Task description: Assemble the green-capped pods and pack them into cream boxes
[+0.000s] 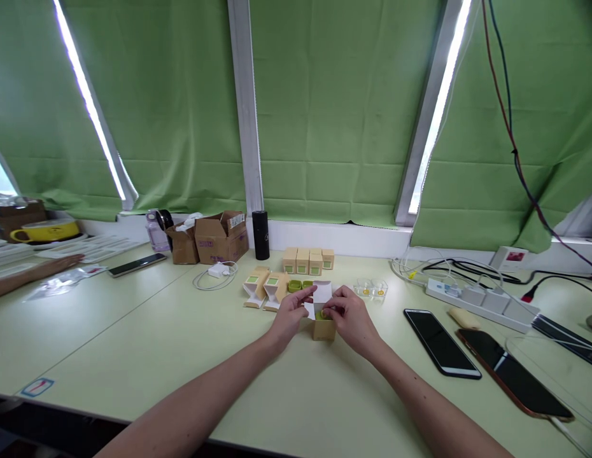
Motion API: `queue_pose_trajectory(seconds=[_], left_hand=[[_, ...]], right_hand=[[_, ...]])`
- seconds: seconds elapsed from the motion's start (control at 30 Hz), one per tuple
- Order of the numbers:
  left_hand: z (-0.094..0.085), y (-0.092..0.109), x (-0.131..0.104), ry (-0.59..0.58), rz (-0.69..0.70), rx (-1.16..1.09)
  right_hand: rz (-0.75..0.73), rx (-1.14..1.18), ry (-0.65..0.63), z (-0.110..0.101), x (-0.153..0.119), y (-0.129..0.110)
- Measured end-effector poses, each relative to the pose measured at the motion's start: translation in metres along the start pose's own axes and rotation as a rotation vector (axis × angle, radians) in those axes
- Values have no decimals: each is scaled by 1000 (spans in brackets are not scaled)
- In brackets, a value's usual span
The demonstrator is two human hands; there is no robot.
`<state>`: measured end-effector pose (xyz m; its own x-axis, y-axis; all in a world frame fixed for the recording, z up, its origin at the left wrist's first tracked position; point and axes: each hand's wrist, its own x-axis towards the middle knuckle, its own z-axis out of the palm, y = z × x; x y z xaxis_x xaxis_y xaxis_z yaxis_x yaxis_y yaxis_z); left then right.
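Observation:
A small brown cardboard box (324, 331) stands open on the table in front of me, its white-lined flaps raised. My left hand (289, 318) grips a flap on the box's left side between thumb and fingers. Pinched together at the mouth of the box, the fingers of my right hand (352, 318) hide what they hold, if anything. Something green (319, 315) shows inside, right by those fingertips. Just behind are small green containers (295, 286). Two more open boxes (275, 289) with white-lined flaps lie to the left, and several closed boxes (302, 261) stand in rows farther back.
Clear plastic cups (371, 289) with yellow bits sit right of the boxes. Phones (442, 343), a power strip (482, 302) and tangled cables occupy the right side. Cartons (219, 238), a black tumbler (260, 235) and a charger (218, 270) stand back left. Another person's arm (35, 277) rests far left.

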<state>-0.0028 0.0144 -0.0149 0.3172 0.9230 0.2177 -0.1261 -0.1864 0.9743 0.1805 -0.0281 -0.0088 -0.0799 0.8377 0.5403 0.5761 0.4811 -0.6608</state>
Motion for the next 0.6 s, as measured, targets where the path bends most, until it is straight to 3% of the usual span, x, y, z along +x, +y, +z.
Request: queue_pose_trajectory(seconds=[0.17, 0.33, 0.6], left_hand=[[1, 3, 0, 15, -6, -16], [1, 6, -1, 37, -16, -21], [-2, 0, 2, 62, -14, -50]], right_hand=[[-26, 25, 68, -7, 0, 5], [57, 67, 175, -13, 3, 19], [199, 216, 157, -6, 5, 36]])
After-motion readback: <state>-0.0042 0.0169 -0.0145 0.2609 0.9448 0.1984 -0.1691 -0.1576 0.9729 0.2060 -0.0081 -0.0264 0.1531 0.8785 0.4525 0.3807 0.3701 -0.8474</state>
